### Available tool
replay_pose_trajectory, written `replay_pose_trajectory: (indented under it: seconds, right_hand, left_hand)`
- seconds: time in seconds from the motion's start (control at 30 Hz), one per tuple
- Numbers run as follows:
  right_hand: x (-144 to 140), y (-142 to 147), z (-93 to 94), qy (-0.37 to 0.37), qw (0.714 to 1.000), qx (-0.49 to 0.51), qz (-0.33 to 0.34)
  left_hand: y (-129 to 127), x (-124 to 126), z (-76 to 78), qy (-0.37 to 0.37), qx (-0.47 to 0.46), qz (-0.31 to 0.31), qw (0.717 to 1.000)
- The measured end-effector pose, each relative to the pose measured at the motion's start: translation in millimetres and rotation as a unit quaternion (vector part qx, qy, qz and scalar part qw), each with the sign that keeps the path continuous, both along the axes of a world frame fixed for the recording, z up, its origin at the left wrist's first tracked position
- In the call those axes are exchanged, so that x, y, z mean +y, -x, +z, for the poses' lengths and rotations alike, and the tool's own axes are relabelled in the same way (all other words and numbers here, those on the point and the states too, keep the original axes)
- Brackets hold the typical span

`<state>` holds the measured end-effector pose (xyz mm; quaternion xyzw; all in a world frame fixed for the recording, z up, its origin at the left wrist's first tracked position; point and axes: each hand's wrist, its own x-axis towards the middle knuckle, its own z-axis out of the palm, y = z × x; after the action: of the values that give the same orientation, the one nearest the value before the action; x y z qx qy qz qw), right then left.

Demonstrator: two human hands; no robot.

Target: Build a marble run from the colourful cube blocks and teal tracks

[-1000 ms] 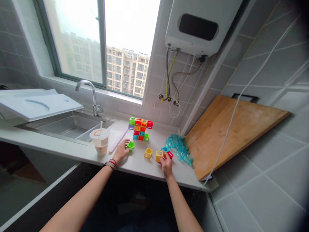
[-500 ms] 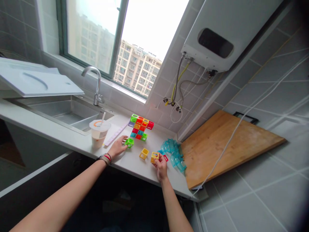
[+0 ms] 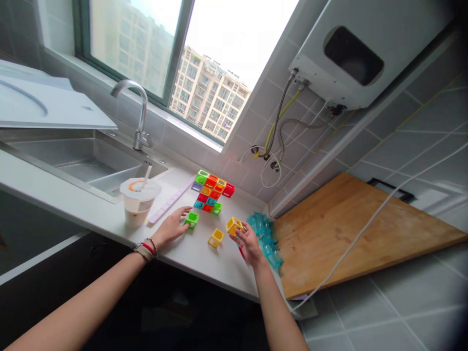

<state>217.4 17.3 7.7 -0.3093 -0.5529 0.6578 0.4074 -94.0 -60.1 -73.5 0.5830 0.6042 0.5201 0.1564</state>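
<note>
White table (image 3: 204, 258) at frame centre carries my cubes: right hand (image 3: 248, 242) pinches a yellow cube (image 3: 234, 226) lifted clear for turning, left hand (image 3: 171, 226) lies open, fingertips steadying a green cube (image 3: 191, 219).

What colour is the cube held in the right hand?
Yellow cube, in the right hand; seen in the head view.
</note>
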Motion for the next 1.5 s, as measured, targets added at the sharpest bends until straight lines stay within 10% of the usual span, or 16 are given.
replay_pose_trajectory:
  seconds: [0.6, 0.93, 1.5]
  right_hand:
    - [70.6, -9.2, 1.7, -0.111, 0.98, -0.138, -0.086]
    - [150.9, 41.3, 31.7, -0.086, 0.987, -0.1, -0.09]
    - [145.0, 36.9, 16.9, -0.117, 0.978, -0.151, -0.085]
  left_hand:
    - [-9.3, -22.6, 15.0, 0.011, 0.052, -0.01, 0.999]
    - [-11.0, -24.0, 18.8, 0.004, 0.076, 0.001, 0.997]
    - [-8.9, -23.0, 15.5, 0.008, 0.104, 0.003, 0.995]
